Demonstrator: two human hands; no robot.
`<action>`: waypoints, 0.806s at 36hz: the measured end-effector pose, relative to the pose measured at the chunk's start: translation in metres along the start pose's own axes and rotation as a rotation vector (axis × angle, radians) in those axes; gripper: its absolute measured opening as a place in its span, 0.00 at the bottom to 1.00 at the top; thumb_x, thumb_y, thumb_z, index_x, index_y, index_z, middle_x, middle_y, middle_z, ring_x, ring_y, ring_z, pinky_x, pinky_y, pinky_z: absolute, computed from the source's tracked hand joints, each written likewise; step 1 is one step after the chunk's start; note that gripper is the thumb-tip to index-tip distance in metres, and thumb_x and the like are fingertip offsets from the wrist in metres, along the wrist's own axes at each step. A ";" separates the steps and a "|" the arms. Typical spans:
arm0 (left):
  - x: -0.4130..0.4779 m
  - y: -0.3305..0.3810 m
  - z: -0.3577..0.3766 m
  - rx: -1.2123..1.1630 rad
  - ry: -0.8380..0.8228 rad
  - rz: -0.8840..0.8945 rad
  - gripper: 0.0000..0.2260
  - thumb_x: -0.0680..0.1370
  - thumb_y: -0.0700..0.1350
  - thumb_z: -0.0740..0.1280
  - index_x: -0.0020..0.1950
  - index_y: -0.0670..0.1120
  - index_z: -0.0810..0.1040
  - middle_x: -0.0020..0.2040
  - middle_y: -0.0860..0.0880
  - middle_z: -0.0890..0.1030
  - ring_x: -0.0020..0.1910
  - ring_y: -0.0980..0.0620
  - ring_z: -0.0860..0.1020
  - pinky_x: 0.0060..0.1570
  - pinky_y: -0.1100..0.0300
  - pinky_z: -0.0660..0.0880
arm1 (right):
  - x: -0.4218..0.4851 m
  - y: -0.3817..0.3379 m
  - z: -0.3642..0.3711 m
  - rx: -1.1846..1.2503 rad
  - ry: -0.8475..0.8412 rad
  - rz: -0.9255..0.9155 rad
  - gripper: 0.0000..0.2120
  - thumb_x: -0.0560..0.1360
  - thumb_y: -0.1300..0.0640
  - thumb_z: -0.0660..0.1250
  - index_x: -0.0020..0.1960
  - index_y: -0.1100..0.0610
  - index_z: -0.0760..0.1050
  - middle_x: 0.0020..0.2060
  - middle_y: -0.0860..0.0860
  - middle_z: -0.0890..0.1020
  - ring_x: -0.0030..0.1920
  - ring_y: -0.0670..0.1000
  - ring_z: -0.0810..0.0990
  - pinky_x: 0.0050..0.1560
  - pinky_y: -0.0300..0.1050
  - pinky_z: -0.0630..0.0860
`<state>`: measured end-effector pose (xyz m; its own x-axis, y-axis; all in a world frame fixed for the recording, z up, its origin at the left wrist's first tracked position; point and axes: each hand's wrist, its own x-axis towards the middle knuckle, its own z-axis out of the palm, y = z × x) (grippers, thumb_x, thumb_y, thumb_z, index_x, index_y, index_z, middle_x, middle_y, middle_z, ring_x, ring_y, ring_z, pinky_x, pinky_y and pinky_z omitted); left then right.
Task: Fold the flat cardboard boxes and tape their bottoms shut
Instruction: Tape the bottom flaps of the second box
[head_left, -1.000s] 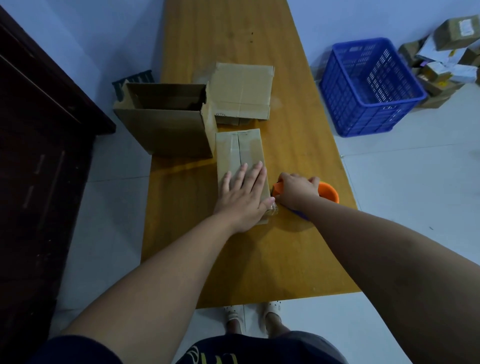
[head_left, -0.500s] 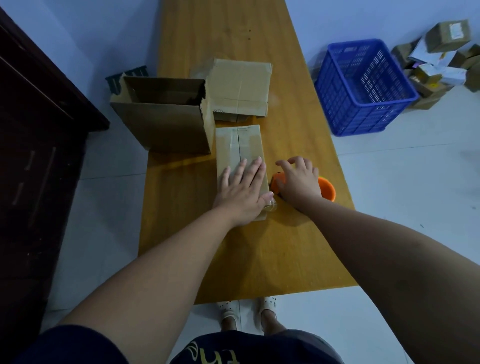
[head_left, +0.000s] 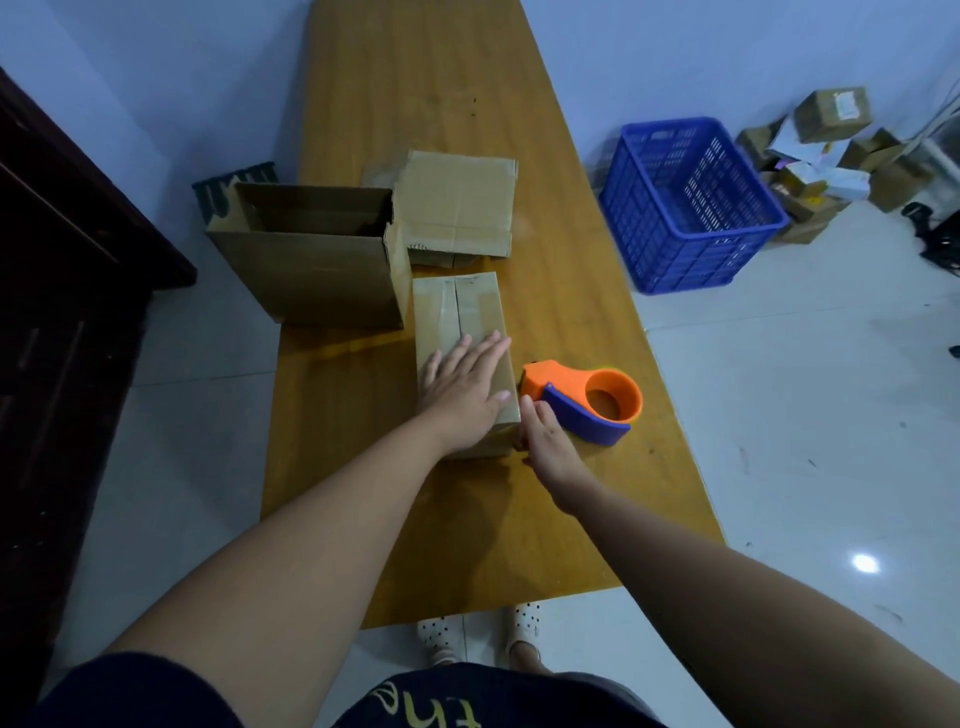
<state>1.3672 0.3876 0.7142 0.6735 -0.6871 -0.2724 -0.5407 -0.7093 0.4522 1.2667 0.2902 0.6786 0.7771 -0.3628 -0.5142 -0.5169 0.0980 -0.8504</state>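
A small folded cardboard box (head_left: 457, 306) lies on the wooden table (head_left: 415, 78) with its flap seam facing up. My left hand (head_left: 462, 387) presses flat on the near half of its top, fingers straight. My right hand (head_left: 545, 441) is at the box's near right corner and touches its side with its fingers; whether it pinches tape there is hidden. An orange and blue tape dispenser (head_left: 587, 402) lies on the table just right of the box, with no hand on it.
A larger open box (head_left: 311, 270) stands at the table's left edge, touching the small box. Behind them lies another cardboard box (head_left: 457, 208). A blue plastic crate (head_left: 685, 208) and a pile of parcels (head_left: 831, 156) sit on the floor to the right. A dark cabinet (head_left: 62, 260) stands left.
My right hand has let go of the tape dispenser and drawn back to the box's near right corner. The dispenser now lies free. My left hand stays on the box.
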 end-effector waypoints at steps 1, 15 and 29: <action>0.000 0.000 0.000 0.004 0.002 -0.004 0.27 0.83 0.52 0.55 0.78 0.57 0.46 0.79 0.57 0.45 0.77 0.55 0.40 0.71 0.54 0.34 | -0.001 0.003 0.001 -0.025 -0.008 0.013 0.18 0.82 0.41 0.50 0.59 0.54 0.67 0.48 0.48 0.75 0.51 0.49 0.74 0.49 0.43 0.71; -0.001 0.003 -0.003 0.071 -0.019 -0.012 0.28 0.83 0.54 0.54 0.79 0.53 0.43 0.79 0.55 0.43 0.77 0.53 0.40 0.73 0.51 0.36 | -0.005 -0.004 0.015 0.176 0.139 0.001 0.25 0.82 0.41 0.48 0.70 0.55 0.68 0.63 0.48 0.73 0.61 0.45 0.71 0.60 0.42 0.66; -0.001 0.001 -0.005 0.039 -0.033 -0.002 0.29 0.83 0.53 0.55 0.79 0.54 0.43 0.79 0.55 0.44 0.77 0.53 0.40 0.73 0.52 0.36 | 0.003 0.003 0.001 -0.087 0.216 -0.018 0.18 0.83 0.53 0.56 0.72 0.54 0.65 0.65 0.53 0.74 0.64 0.52 0.73 0.56 0.44 0.71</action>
<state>1.3682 0.3884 0.7193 0.6580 -0.6901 -0.3012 -0.5591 -0.7157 0.4186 1.2679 0.2899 0.6748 0.6966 -0.5546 -0.4552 -0.5398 0.0128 -0.8417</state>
